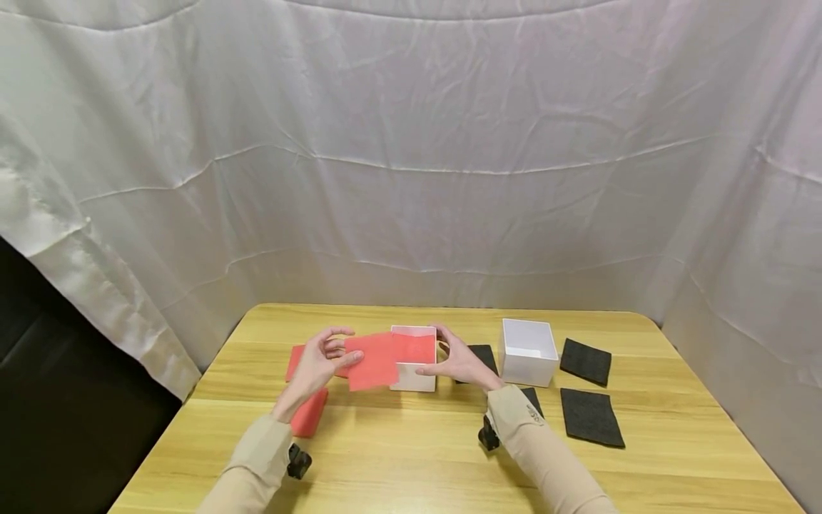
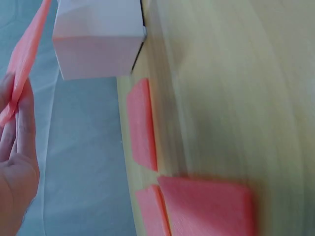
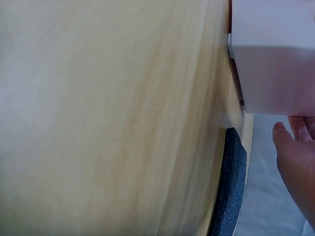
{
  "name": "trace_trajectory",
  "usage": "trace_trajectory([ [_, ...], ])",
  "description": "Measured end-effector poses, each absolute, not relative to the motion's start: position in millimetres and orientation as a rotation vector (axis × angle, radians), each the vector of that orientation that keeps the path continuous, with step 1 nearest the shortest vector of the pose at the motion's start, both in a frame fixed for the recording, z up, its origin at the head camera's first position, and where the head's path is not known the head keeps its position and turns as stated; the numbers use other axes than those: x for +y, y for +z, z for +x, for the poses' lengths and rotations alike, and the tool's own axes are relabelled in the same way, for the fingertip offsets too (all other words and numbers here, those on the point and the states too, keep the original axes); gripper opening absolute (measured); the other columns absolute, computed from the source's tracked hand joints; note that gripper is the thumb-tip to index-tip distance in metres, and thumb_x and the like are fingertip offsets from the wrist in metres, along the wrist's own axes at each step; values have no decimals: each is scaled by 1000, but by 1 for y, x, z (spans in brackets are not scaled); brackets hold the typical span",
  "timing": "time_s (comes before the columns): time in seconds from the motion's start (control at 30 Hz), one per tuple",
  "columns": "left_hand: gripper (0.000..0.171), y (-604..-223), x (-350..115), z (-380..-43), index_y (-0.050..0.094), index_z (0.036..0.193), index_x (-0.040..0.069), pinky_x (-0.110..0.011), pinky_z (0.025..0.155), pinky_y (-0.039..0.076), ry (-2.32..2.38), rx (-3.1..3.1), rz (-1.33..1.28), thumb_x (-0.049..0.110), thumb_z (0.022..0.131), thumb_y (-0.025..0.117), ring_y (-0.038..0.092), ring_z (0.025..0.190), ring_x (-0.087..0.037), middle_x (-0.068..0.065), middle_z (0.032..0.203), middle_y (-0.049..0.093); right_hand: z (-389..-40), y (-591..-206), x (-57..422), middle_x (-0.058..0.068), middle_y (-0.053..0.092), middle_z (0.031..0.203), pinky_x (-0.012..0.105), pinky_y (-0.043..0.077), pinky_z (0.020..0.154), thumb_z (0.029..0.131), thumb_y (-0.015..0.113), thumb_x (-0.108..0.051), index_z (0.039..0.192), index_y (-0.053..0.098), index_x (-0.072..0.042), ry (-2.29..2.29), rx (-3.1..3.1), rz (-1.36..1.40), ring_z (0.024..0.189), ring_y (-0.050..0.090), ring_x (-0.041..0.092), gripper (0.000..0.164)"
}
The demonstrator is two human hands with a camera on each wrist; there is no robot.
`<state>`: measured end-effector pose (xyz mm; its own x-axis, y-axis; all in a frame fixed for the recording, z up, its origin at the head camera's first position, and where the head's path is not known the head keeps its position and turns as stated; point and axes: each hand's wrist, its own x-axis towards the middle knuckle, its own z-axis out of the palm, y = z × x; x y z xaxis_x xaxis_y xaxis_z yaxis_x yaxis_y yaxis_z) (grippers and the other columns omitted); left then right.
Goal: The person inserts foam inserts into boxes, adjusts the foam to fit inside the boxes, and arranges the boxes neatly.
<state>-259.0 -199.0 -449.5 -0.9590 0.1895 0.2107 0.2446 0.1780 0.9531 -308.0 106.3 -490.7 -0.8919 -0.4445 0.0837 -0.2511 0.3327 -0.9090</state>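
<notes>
My left hand (image 1: 315, 368) pinches a thin red foam sheet (image 1: 372, 362) between thumb and fingers, raised above the table just left of a white box (image 1: 413, 378). That box is open at the top, and red foam (image 1: 414, 348) shows inside it. The held sheet's right edge overlaps the box's left side in the head view. My right hand (image 1: 461, 360) holds the box at its right side, thumb across the front and fingers toward the back corner. In the right wrist view, the box wall (image 3: 275, 78) partly hides those fingers.
More red foam pieces (image 2: 206, 206) lie on the table at the left. A second white open box (image 1: 529, 357) stands to the right. Around it lie several black foam sheets (image 1: 591, 416), one partly under the right forearm. A pale curtain (image 1: 449, 214) hangs behind the table.
</notes>
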Motion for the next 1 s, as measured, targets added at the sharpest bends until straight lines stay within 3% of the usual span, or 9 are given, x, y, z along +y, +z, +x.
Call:
trace_trajectory([
  [0.17, 42, -446, -188, -264, 61, 124, -1, -22, 70, 59, -1944, -2283, -397, 7, 87, 78, 65, 69, -3, 7, 74, 65, -309, -492, 106, 16, 46, 151, 57, 31, 122, 77, 88, -21, 150, 38, -12, -1618, 2402, -648, 147, 37, 41, 89],
  [0.3, 38, -446, -177, -269, 65, 120, -1, -18, 72, 58, -1907, -2274, -352, 8, 86, 79, 68, 74, -1, -15, 95, 74, -310, -494, 105, 15, 49, 149, 58, 34, 120, 78, 88, -20, 149, 38, -10, -1637, 2389, -668, 143, 41, 40, 88],
  [0.4, 35, -443, -170, -273, 69, 117, 2, -17, 75, 57, -1851, -2323, -305, 12, 86, 80, 70, 83, -2, -24, 115, 72, -309, -494, 105, 12, 48, 150, 57, 36, 119, 78, 88, -24, 151, 37, -10, -1626, 2397, -658, 143, 42, 38, 90],
  [0.7, 49, -440, -158, -285, 60, 135, 3, -20, 80, 58, -1845, -2454, -451, 3, 88, 75, 67, 109, -33, -20, 142, 57, -309, -494, 106, 11, 49, 149, 56, 36, 119, 77, 88, -26, 150, 37, -10, -1598, 2444, -653, 143, 43, 38, 90],
  [0.87, 49, -437, -152, -291, 59, 135, 2, -18, 77, 57, -1822, -2458, -494, -1, 89, 73, 68, 106, -33, -20, 142, 57, -309, -494, 105, 15, 46, 153, 57, 34, 120, 77, 89, -23, 153, 34, -5, -1618, 2440, -640, 145, 40, 41, 95],
  [1.0, 50, -436, -146, -295, 57, 136, -1, -18, 75, 56, -1786, -2483, -539, -4, 88, 72, 69, 103, -34, -23, 142, 57, -309, -495, 104, 14, 45, 153, 57, 34, 120, 76, 89, -19, 151, 37, -8, -1632, 2433, -647, 145, 40, 41, 91],
])
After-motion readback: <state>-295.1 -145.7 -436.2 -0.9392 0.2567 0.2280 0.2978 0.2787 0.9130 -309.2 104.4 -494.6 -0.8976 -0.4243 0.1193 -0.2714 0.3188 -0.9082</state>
